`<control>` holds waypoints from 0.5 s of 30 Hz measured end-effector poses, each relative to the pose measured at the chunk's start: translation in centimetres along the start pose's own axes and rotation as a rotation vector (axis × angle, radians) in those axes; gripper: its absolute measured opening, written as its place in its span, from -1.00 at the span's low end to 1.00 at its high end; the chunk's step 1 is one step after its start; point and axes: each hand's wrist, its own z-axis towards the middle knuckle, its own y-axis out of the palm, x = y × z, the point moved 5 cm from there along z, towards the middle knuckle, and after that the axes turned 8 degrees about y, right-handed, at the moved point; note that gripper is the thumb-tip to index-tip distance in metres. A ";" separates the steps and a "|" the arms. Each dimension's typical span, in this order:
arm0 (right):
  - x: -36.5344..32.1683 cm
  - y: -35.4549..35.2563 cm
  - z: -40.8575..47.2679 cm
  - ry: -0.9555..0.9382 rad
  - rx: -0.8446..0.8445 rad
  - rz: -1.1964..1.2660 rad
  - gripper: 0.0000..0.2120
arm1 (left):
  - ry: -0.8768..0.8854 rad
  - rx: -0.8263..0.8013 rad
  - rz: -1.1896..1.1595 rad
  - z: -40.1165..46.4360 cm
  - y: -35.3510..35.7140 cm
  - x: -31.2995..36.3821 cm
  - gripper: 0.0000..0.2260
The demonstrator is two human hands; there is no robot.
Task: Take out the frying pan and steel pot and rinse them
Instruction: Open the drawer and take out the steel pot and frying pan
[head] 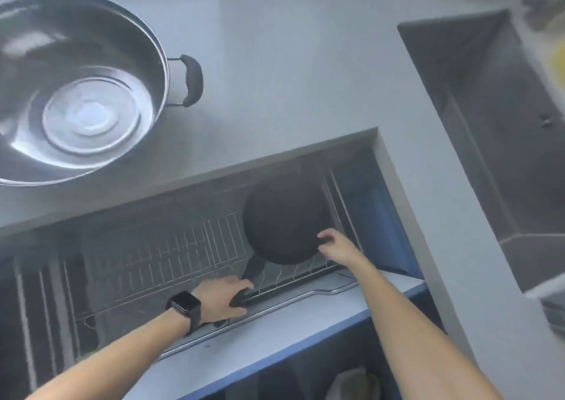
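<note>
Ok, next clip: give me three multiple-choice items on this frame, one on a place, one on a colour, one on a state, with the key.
1. Where does the shiny round steel pot stand?
A. in the sink
B. on the grey countertop
C. in the drawer rack

2. What colour is the round frying pan?
A. black
B. red
C. white

3. What is the left hand doing?
A. hanging free
B. pressing flat on the counter
C. gripping the pan's long handle

Key:
1 B, the pot sits on the counter, left of the grey sink.
2 A, the pan is dark black, still in the pulled-out wire rack drawer.
3 C, its fingers curl round the handle, while the right hand holds the pan's rim.
</note>
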 end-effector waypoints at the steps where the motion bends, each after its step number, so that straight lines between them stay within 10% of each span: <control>1: 0.1 0.7 1.7 -0.016 0.006 -0.016 -0.70 | -0.011 -0.026 0.022 1.6 1.3 -0.4 -0.56; 9: 0.5 1.2 7.1 0.050 0.524 0.098 -0.74 | -0.134 0.316 -0.115 6.8 5.9 -2.2 -0.63; 15: 2.6 3.5 6.9 0.052 0.488 -0.167 -0.60 | -0.080 0.531 -0.376 5.2 5.6 -4.9 -0.67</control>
